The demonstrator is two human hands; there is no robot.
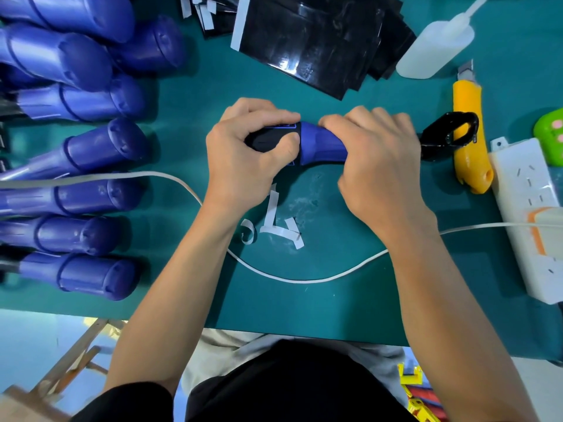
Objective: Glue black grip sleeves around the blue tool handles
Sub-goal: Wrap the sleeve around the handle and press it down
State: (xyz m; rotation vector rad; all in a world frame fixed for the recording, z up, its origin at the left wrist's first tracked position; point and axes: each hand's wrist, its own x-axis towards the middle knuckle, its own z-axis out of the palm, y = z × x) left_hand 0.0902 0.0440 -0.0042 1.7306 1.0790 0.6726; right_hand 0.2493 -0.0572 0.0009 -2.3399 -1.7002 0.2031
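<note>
Bench (pixel 335 300) check: a heap of bare blue handles (pixel 91 147) piled left, black sleeve stack (pixel 310 41) far. Centre, my left grip (pixel 243 153) clenches the black sleeve (pixel 268 141) onto one handle (pixel 320 141); right grip (pixel 380 159) clasps its blue end. Loads left to do, I reckon.

Work surface: teal mat (pixel 335 300), scuffed pale near its middle.
Utility knife: yellow body (pixel 467 117), blade tip pointing away from the person, lying right of centre.
Black clip: ring-shaped piece (pixel 434 138) lying across the knife's body.
Power strip: white (pixel 524 190), along the right edge, just beside the knife; an orange-trimmed plug (pixel 542 217) sits in it.
Cable: white (pixel 304 280), looping across the mat from left edge to the strip.
Paper strips: white curled offcuts (pixel 280 226), inside the cable's loop.
Green object: rounded, pink spots (pixel 551 129), far right, partly cut off.
Wooden frame: pale slats (pixel 76 354), below the mat's near edge, lower left.
</note>
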